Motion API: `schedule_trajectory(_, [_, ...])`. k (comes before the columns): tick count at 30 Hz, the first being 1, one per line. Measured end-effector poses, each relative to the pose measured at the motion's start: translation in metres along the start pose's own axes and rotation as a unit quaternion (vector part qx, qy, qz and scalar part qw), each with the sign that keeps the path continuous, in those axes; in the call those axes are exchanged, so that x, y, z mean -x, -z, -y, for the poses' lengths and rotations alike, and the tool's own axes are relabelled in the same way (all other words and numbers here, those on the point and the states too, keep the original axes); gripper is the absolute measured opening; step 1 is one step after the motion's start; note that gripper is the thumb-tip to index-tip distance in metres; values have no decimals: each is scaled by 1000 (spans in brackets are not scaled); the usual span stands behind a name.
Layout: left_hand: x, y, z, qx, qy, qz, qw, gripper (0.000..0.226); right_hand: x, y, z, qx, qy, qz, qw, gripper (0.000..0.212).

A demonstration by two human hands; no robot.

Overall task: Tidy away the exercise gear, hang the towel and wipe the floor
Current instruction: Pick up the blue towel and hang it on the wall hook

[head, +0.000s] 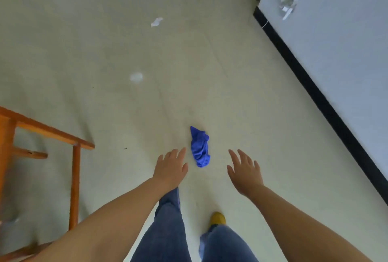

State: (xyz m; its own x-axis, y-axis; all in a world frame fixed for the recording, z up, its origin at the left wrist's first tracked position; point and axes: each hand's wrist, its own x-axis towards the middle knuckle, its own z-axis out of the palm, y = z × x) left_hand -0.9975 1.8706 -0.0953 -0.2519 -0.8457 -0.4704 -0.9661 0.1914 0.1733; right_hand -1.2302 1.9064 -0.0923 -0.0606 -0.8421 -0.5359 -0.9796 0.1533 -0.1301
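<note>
A crumpled blue cloth (200, 148) lies on the pale floor (241, 104) just ahead of my feet. My left hand (171, 168) hovers to the left of the cloth with straight fingers and holds nothing. To the right of the cloth, my right hand (244, 170) is spread open and empty as well. Neither hand touches the cloth.
A wooden chair frame (48, 133) stands at the left. A white wall with a black skirting (327, 102) runs along the right. A scrap of white paper (156, 22) and a pale spot (136, 77) lie on the floor farther off. My yellow shoe (218, 218) shows below.
</note>
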Motion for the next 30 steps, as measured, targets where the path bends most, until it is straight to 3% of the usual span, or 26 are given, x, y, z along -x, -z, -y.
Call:
schedule_trajectory(8, [-140,-24,58,-1,-49,83,995,55,-120,-46,50,-90,-59,45,993,55])
schedule_trajectory(11, [-206,-82,67,-3,-62,115,991,55,-185,-100,45,-86,-61,69,992,55])
schedule_trajectory(17, [-319,-241,80,67,-2,154,986,55,-312,-235,24,-128,-82,92,984,59])
schedule_trajectory(21, [-396,-347,82,129,21,115,985,62,-391,-338,16,-199,-131,63,969,65])
schedule_trajectory(25, [-447,-421,80,258,80,73,960,59,-442,-416,19,-204,-140,13,969,69])
schedule_trajectory(30, [-456,-449,76,316,81,45,944,47,-464,-441,18,-278,-171,6,945,67])
